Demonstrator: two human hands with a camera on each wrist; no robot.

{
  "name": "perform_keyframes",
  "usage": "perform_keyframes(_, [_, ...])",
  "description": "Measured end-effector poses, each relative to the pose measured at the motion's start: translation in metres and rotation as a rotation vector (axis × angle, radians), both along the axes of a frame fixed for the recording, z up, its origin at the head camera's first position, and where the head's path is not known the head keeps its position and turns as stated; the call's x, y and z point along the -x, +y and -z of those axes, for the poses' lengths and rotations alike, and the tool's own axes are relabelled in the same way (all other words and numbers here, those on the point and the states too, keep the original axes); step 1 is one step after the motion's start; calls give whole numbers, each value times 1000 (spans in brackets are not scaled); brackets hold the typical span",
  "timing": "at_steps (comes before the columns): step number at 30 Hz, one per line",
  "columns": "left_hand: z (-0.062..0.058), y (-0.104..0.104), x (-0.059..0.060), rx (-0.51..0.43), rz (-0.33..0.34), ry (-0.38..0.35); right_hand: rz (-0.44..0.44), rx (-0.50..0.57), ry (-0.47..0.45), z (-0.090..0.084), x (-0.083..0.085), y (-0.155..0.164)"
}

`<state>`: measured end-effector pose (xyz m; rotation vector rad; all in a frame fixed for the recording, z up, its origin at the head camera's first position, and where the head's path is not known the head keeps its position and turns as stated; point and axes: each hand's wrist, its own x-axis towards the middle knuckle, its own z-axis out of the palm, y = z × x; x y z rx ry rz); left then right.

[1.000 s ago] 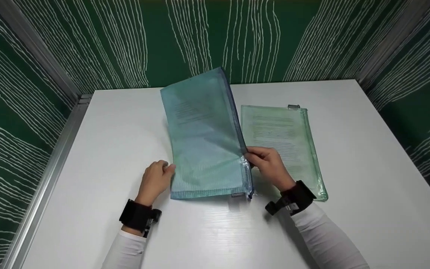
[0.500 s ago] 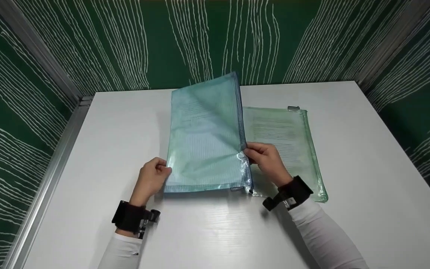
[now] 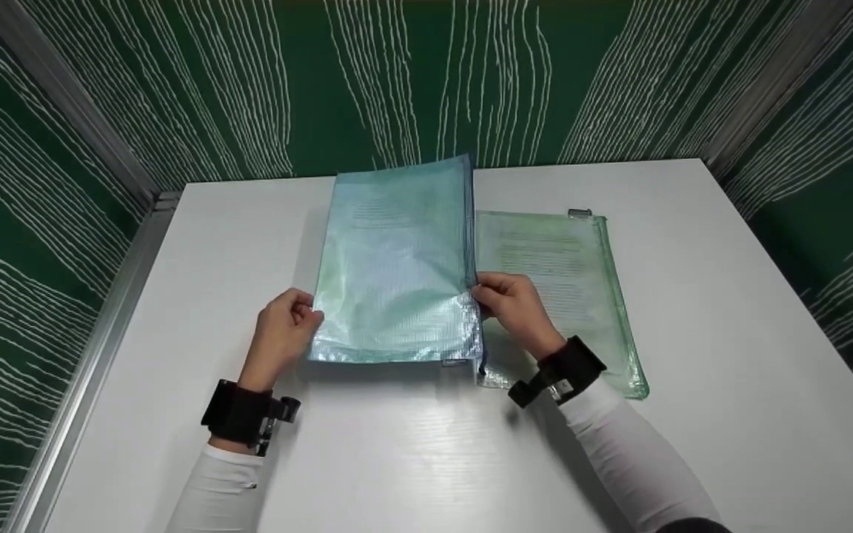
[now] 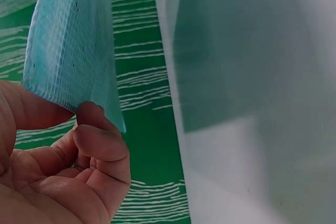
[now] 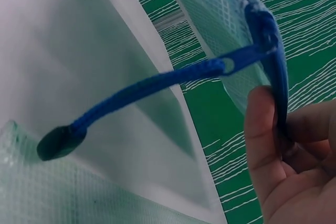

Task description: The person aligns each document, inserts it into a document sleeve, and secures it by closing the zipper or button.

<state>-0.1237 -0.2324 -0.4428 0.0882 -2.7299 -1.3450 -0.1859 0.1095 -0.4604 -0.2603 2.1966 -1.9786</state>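
A blue mesh zipper pouch (image 3: 397, 259) with printed paper showing through is held up off the table. My left hand (image 3: 282, 333) pinches its left edge between thumb and fingers; the left wrist view shows the pouch edge (image 4: 68, 51) in that grip. On the other side my right hand (image 3: 517, 311) pinches the zipper edge near the lower right corner. In the right wrist view a blue zipper pull (image 5: 152, 87) with a dark tip dangles from that edge. A green mesh zipper pouch (image 3: 552, 274) lies flat to the right, partly covered by the blue pouch and my right hand.
Both pouches are over a white table (image 3: 397, 451). Green walls (image 3: 323, 89) with white streaks stand behind and at the sides, joined by metal frame bars (image 3: 101, 326). Each wrist wears a black camera strap.
My left hand has moved left and away from me and now pinches the pouch's left edge. The blue pouch has straightened and flattened, and its lower edge has risen. The right hand has shifted slightly left.
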Motion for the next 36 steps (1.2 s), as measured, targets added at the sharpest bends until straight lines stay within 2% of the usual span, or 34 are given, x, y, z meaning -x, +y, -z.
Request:
perform_keyframes(9, [-4, -9, 13, 63, 16, -42, -10, -108, -28, -1, 7, -13])
perform_keyframes(15, [-3, -13, 24, 134, 25, -37, -38, -162, -40, 4, 13, -20])
perform_keyframes(19, [0, -14, 29, 170, 29, -59, -51, -204, -56, 9, 16, -24])
perform_keyframes(26, [3, -17, 31, 177, 21, -123, -89, -269, -82, 17, 18, -29])
perform_keyframes(32, [5, -19, 32, 200, 22, -157, -110, -355, -56, 21, 21, -31])
perform_keyframes(36, [6, -20, 32, 227, 29, -216, -142, -357, -74, 21, 22, -29])
